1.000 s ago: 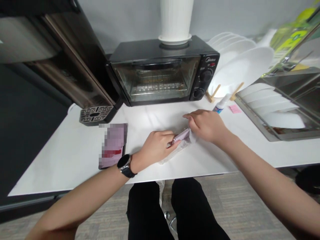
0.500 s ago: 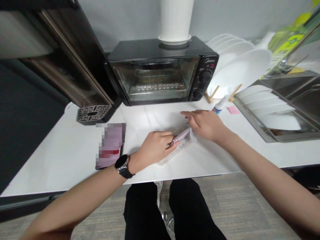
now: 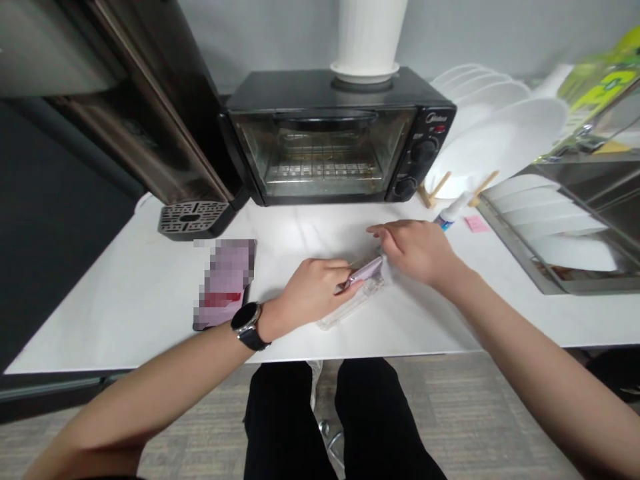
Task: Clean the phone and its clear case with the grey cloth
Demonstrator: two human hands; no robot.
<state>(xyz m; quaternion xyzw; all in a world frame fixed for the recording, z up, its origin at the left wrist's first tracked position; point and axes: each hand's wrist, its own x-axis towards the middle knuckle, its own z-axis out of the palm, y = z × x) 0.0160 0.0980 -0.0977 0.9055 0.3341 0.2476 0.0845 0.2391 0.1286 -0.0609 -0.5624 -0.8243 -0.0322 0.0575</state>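
My left hand (image 3: 315, 290), with a black watch (image 3: 246, 320) on its wrist, is closed around a flat lilac item (image 3: 369, 269), thumb along the near side and fingers over the far side. The item is tilted on edge, and its exact kind is unclear. Under and around it lies a clear plastic case or sleeve (image 3: 345, 312) on the white counter (image 3: 300, 230). My right hand (image 3: 417, 248) pinches the plastic's far right end between thumb and fingers, index finger pointing left. The pinch itself is partly hidden.
Left of my hands lies a blurred-out lilac, dark-edged flat object (image 3: 227, 277). Behind stands a toaster oven (image 3: 345, 93) bearing a white pot (image 3: 373, 40), beside a drink machine (image 3: 195, 217). Rightward are a small bottle (image 3: 453, 212), pink note (image 3: 477, 224), racked plates (image 3: 505, 140) and a sink (image 3: 537, 277).
The view has shifted slightly, so the background sits a little further right. Both hands keep nearly the same hold on the lilac item and the clear plastic.
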